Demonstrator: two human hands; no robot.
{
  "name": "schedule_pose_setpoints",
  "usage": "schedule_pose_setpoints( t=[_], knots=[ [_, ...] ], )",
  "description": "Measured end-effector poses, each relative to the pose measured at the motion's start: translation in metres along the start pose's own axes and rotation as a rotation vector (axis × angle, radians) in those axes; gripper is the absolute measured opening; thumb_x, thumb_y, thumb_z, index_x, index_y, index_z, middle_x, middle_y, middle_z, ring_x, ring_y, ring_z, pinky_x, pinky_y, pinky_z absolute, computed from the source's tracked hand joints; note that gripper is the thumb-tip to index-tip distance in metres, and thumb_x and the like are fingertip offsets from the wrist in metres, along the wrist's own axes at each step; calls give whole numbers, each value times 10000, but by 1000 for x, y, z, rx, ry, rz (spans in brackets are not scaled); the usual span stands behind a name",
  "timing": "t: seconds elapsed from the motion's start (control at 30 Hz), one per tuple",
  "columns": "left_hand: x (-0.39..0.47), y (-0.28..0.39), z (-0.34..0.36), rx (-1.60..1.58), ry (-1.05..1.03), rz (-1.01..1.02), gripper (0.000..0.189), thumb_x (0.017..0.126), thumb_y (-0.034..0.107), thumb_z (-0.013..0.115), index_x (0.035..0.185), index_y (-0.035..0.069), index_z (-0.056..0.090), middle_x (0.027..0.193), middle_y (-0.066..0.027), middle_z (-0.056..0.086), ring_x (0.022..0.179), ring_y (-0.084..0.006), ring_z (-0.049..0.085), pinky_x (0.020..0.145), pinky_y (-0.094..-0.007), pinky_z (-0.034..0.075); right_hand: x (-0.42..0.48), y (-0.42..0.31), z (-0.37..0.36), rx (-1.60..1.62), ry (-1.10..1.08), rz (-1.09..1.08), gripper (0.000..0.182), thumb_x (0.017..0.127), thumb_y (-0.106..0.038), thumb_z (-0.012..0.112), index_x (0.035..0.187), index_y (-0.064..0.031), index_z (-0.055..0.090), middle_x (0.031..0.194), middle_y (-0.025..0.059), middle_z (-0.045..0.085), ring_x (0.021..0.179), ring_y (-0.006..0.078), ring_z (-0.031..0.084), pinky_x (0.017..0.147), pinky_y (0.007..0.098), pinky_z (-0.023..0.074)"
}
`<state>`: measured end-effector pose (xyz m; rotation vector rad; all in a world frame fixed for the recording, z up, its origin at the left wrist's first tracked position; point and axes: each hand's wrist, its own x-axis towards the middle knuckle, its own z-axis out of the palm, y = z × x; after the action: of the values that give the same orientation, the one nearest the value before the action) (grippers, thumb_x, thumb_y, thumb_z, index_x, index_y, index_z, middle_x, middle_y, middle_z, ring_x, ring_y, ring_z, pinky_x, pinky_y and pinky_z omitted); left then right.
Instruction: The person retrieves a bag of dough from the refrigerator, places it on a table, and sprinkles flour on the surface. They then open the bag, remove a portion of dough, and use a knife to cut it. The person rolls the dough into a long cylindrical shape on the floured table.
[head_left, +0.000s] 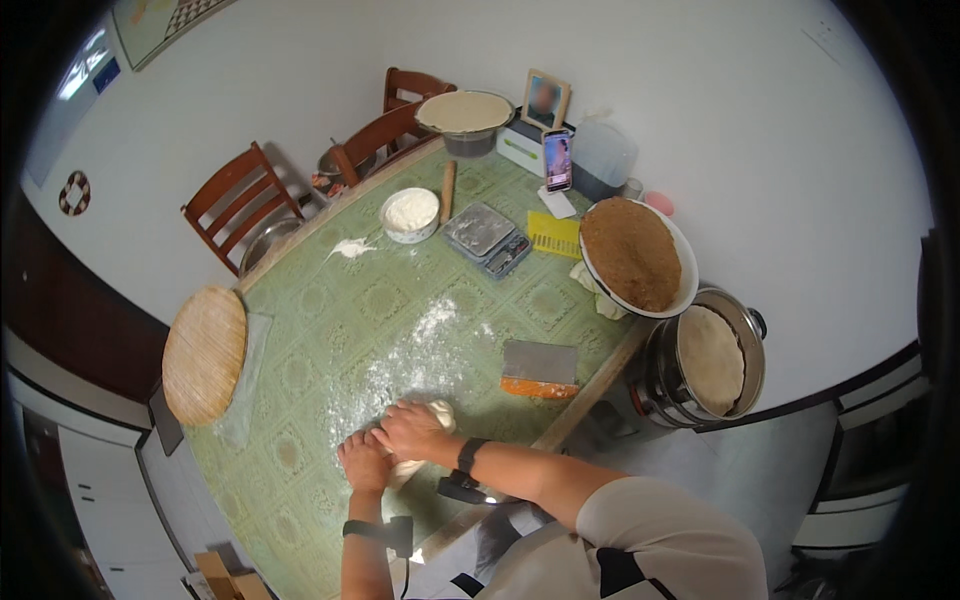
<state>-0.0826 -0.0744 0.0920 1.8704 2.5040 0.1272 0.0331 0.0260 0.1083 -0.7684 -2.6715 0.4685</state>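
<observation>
A lump of white dough (444, 414) lies on the floured green tablecloth (382, 300), near the table's front edge. My right hand (411, 431) presses onto it from above, fingers curled over its upper part. Beside it, my left hand (365, 461) bears on the dough's left side, the two hands touching. Most of the dough is hidden under them; its ends show at upper right and below. Loose flour (420, 352) is scattered just beyond my hands. To the right lies a dough scraper (538, 367) with a metal blade and an orange handle.
Farther back are a flour bowl (411, 215), a rolling pin (448, 191), a digital scale (486, 238) and a yellow plastic scraper (555, 234). A basin of brown filling (632, 255) overhangs the right edge, near a steamer pot (752, 360). A round woven board (205, 356) sits left.
</observation>
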Motion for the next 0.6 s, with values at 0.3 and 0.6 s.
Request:
schedule_pose_setpoints(
  t=[0.3,0.6],
  knots=[
    [-33,33,-14,83,249,269,531,756,115,546,1208,-99,368,1173,-233,448,1108,-387,434,1019,-504,291,3,22,-19,327,-387,-2,449,874,-374,396,744,-15,631,811,191,623,799,374,581,706,454,442],
    [-116,131,-21,-589,363,-110,371,858,199,472,1154,-22,432,1185,-197,447,1101,-353,405,949,-443,285,-120,-10,-18,98,306,-172,188,743,-210,538,880,-84,567,985,55,540,901,199,489,780,329,380]
  ],
)
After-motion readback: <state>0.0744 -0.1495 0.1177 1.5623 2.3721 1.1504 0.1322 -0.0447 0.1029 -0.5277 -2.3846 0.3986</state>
